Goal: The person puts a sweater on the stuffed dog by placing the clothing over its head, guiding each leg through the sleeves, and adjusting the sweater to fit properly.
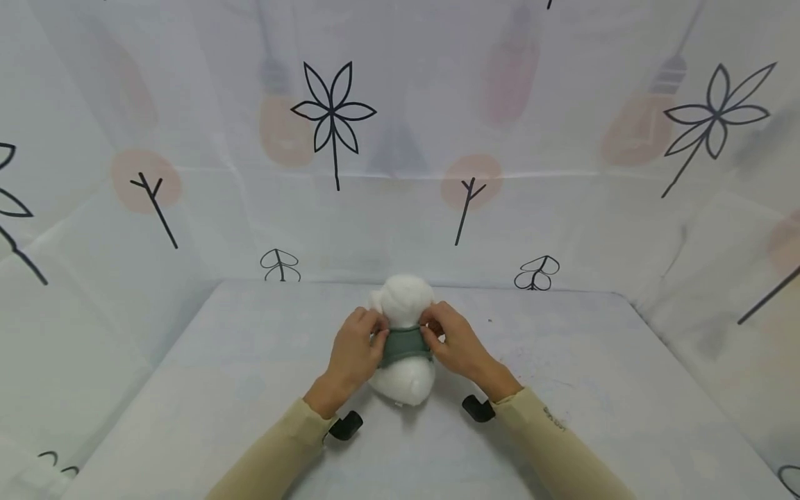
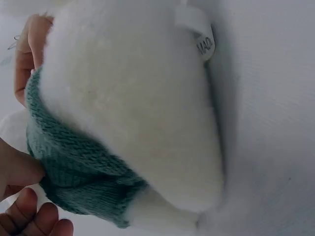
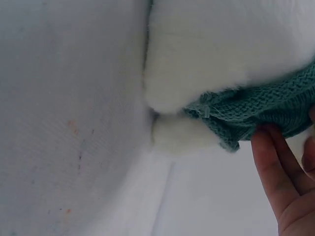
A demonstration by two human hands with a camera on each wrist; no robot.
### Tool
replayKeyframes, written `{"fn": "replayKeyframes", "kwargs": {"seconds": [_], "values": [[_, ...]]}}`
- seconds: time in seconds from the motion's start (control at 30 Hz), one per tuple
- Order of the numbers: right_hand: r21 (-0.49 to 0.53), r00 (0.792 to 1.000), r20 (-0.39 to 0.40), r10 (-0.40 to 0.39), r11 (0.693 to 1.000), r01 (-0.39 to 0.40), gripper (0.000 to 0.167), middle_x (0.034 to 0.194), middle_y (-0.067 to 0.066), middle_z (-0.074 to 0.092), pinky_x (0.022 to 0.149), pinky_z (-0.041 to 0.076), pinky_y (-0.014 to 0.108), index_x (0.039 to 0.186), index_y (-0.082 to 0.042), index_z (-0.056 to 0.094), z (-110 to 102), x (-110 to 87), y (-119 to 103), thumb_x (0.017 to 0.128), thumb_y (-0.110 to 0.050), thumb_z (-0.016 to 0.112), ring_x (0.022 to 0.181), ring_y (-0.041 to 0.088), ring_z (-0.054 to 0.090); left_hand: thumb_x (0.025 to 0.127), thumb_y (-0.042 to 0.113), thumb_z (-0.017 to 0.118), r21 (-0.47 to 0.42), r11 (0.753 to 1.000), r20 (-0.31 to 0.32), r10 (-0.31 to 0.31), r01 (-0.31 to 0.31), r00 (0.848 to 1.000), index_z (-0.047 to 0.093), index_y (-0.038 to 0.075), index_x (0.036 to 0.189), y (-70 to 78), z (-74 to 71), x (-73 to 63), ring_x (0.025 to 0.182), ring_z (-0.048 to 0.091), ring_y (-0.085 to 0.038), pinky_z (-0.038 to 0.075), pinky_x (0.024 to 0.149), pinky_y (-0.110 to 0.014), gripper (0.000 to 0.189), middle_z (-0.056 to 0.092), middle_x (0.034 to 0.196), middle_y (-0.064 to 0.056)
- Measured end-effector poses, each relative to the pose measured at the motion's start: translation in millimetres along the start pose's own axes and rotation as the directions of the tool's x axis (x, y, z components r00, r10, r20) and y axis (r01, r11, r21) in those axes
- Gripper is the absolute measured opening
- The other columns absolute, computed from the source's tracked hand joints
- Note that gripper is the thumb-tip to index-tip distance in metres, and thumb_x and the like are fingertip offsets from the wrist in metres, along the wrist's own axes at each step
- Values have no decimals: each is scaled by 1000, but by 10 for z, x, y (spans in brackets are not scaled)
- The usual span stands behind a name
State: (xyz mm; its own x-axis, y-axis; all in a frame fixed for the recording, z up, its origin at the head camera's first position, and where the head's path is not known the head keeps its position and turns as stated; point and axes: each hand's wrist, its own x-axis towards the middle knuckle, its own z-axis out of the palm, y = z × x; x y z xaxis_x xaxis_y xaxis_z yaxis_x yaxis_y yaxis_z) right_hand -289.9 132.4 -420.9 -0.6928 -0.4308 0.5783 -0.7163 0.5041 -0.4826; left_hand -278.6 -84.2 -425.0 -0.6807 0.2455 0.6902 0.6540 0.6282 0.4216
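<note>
A white plush toy (image 1: 405, 382) stands on the table with its back toward me, wearing a green knitted sweater (image 1: 406, 345). At the sweater's upper left edge, my left hand (image 1: 355, 351) pinches the knit between thumb and fingers. My right hand (image 1: 459, 342) pinches the upper right edge, just below the toy's round head (image 1: 406, 298). Fuzzy white fur (image 2: 133, 83) fills the left wrist view, with a white label (image 2: 203, 44) at the toy's base. Fingers (image 3: 270, 167) lie against the sweater's knit (image 3: 256, 110) in the right wrist view. The toy's front is hidden.
A pale cloth covers the table (image 1: 250, 389), with small coloured specks (image 1: 531, 371) right of the toy. Behind it rises a fabric backdrop (image 1: 400, 229) printed with flowers and twigs. Black devices (image 1: 346, 426) sit under both wrists.
</note>
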Motion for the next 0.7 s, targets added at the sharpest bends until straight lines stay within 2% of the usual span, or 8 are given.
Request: {"fn": "replayKeyframes", "kwargs": {"seconds": [0.07, 0.17, 0.27, 0.37, 0.43, 0.53, 0.7], "values": [[27, 1000, 6, 17, 999, -17, 17, 86, -3, 54, 64, 53, 32, 96, -12, 54, 4, -19, 3, 88, 1, 63, 72, 7, 55, 84, 1, 69, -11, 1000, 16, 16, -16, 1000, 58, 12, 83, 28, -10, -10, 66, 50, -10, 45, 57, -25, 16, 52, 75, 2], [55, 999, 43, 13, 998, -15, 20, 84, -7, 55, 66, 51, 36, 95, -15, 53, 4, -63, 12, 87, -1, 65, 74, 6, 54, 84, 1, 67, -63, 998, 73, 34, -30, 997, 57, 11, 84, 68, -29, -33, 64, 49, -7, 44, 56, -22, 14, 52, 74, 4], [78, 996, 94, -6, 997, -2, 21, 92, -8, 57, 69, 51, 34, 101, -16, 56, 0, -104, 7, 87, -5, 68, 82, 8, 55, 83, 7, 72, -91, 996, 133, 36, -24, 990, 58, 10, 88, 105, -59, -68, 70, 52, -9, 47, 61, -23, 15, 53, 82, 1], [107, 989, 146, -3, 994, -13, 28, 102, -5, 56, 73, 51, 34, 109, -15, 57, -13, -119, 3, 86, -10, 72, 89, 12, 56, 81, 11, 77, -112, 994, 204, 13, 10, 979, 59, 8, 94, 131, -91, -77, 77, 54, -16, 49, 68, -28, 23, 51, 91, -5], [123, 984, 177, 6, 992, -28, 33, 105, -4, 54, 76, 51, 34, 112, -15, 57, -30, -113, 6, 84, -11, 74, 91, 13, 56, 80, 12, 78, -133, 990, 261, -9, 46, 965, 58, 8, 98, 142, -118, -66, 81, 53, -19, 48, 72, -31, 27, 49, 95, -8], [154, 974, 225, 9, 987, -44, 37, 103, -1, 52, 74, 52, 34, 113, -14, 55, -48, -102, -3, 82, -11, 75, 86, 15, 56, 78, 11, 79, -148, 984, 336, -41, 95, 941, 57, 7, 101, 151, -153, -40, 85, 52, -21, 48, 76, -34, 32, 47, 98, -10], [199, 959, 283, -3, 978, -56, 32, 97, -2, 55, 75, 52, 39, 110, -14, 54, -48, -114, -40, 84, -10, 72, 83, 14, 57, 80, 13, 78, -124, 979, 423, -93, 160, 901, 56, 9, 104, 171, -189, -25, 83, 49, -20, 46, 74, -32, 33, 44, 96, -9]]}}
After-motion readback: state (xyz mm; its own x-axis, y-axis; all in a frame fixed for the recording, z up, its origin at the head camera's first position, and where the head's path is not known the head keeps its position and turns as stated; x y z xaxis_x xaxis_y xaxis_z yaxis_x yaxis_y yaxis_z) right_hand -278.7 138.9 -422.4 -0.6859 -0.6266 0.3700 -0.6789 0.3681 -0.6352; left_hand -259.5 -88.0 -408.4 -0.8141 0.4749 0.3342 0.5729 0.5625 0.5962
